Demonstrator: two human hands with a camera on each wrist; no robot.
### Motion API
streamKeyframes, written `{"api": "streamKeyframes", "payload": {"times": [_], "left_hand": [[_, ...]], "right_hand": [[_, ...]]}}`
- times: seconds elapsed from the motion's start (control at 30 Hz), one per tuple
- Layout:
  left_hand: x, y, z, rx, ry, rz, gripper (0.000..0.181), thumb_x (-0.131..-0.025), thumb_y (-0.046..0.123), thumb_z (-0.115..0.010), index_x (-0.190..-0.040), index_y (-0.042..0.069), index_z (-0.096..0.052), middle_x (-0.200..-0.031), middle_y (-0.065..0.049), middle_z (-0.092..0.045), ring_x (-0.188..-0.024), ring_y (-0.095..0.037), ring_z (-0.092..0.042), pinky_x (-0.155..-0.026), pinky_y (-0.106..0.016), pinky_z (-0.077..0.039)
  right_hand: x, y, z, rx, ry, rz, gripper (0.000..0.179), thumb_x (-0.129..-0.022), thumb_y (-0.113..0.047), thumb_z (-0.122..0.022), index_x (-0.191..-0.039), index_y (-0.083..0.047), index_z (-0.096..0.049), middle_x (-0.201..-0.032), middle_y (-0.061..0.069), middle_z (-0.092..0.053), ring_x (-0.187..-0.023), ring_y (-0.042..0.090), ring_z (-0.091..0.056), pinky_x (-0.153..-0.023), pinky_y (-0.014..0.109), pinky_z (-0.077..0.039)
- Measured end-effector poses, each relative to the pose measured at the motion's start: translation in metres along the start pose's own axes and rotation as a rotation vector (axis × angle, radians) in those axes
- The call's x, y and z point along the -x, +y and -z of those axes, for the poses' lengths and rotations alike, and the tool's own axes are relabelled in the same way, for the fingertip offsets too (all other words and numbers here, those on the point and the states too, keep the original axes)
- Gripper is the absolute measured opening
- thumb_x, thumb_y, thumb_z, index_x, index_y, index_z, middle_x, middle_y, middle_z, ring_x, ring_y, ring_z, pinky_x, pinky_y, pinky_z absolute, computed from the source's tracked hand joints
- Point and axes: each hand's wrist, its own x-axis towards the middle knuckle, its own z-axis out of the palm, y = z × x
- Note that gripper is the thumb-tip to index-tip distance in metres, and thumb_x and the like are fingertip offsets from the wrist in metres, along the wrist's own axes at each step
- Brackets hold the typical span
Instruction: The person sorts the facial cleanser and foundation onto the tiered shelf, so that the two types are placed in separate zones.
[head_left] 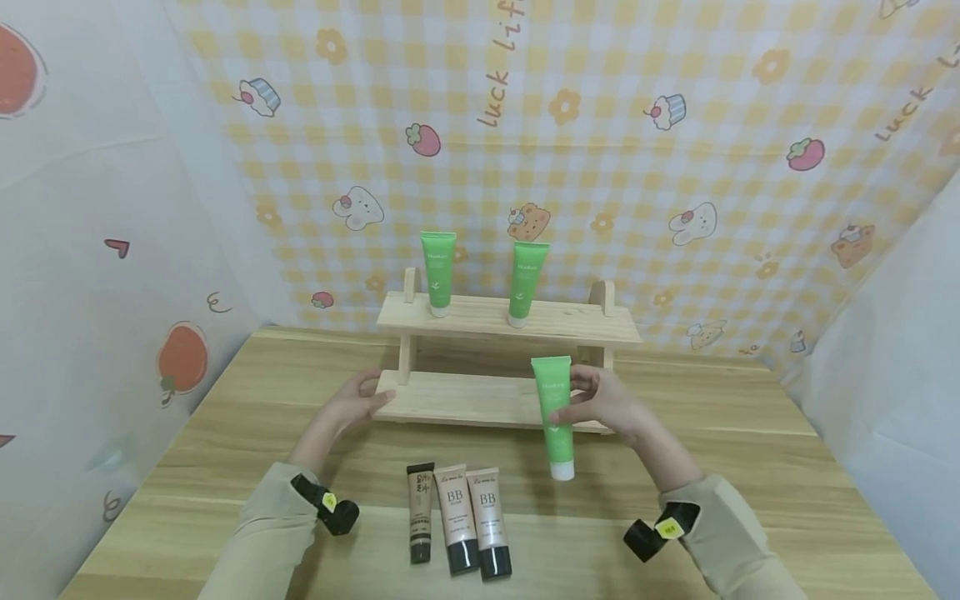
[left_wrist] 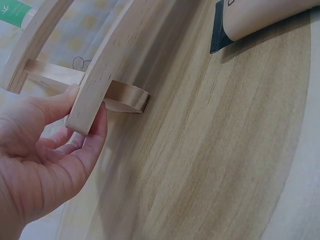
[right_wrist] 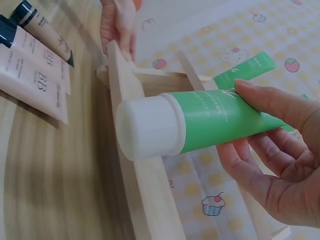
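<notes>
Green squeeze tube (head_left: 555,408), cap (head_left: 562,471) down, is pinched in the right grip (head_left: 602,402) in front of the pale wooden 2-tier shelf (head_left: 457,398). The left grip (head_left: 354,403) clasps that shelf's lower end, probably to steady it. 2 matching tubes (head_left: 439,267) stand on its upper tier (head_left: 480,310), flat white caps (head_left: 517,321) apparently serving as feet; 2 glossy BB tubes (head_left: 457,508) and 1 slim brown tube (head_left: 421,510) lie before it on the wood-grained bench (head_left: 585,550).

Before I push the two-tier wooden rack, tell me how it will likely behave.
The two-tier wooden rack looks stiff, with straight planks on upright supports, so it would probably shift as one piece. Its open frame suggests modest weight. Jolting it could tip the two green tubes standing cap-down on its upper shelf.
</notes>
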Motion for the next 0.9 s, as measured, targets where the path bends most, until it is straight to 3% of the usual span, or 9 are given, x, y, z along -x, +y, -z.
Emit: {"api": "streamKeyframes", "payload": {"times": [0.37,0.63,0.77,0.9], "left_hand": [[-0.001,0.0,0.0,0.0,-0.014,0.001,0.074,-0.093,0.029,-0.052,-0.144,-0.001,-0.008,-0.142,-0.037,-0.02,-0.129,-0.049,-0.029,-0.105,-0.057,-0.031],[0.0,0.0,0.0,0.002,-0.01,-0.004,0.074,-0.093,0.029,-0.052,-0.144,-0.001,-0.009,-0.142,-0.037,-0.021,-0.129,-0.049,-0.029,-0.105,-0.057,-0.031],[0.0,0.0,0.0,0.004,-0.007,0.003,0.073,-0.093,0.029,-0.051,-0.144,-0.001,-0.008,-0.142,-0.037,-0.021,-0.129,-0.049,-0.03,-0.105,-0.056,-0.031],[0.001,0.001,-0.001,0.01,-0.012,0.005,0.074,-0.093,0.029,-0.051,-0.144,-0.002,-0.007,-0.142,-0.037,-0.02,-0.128,-0.049,-0.03,-0.104,-0.056,-0.032]], "right_hand": [[0.004,-0.013,0.024,-0.024,0.113,0.051,0.059,-0.071,-0.01,-0.075,-0.123,0.004,-0.051,-0.091,-0.015,-0.07,-0.088,0.007,-0.065,-0.1,0.049,-0.039],[0.008,-0.023,0.034,-0.001,0.138,0.048,0.059,-0.072,-0.011,-0.075,-0.123,0.005,-0.051,-0.092,-0.015,-0.07,-0.089,0.006,-0.064,-0.092,0.035,-0.043],[0.007,-0.026,0.037,-0.003,0.16,0.049,0.055,-0.071,-0.01,-0.076,-0.12,0.003,-0.055,-0.088,-0.017,-0.07,-0.089,0.004,-0.064,-0.098,0.043,-0.039],[0.007,-0.031,0.041,0.0,0.163,0.064,0.051,-0.072,-0.009,-0.075,-0.118,0.001,-0.056,-0.086,-0.018,-0.069,-0.088,0.003,-0.064,-0.098,0.043,-0.04]]}}
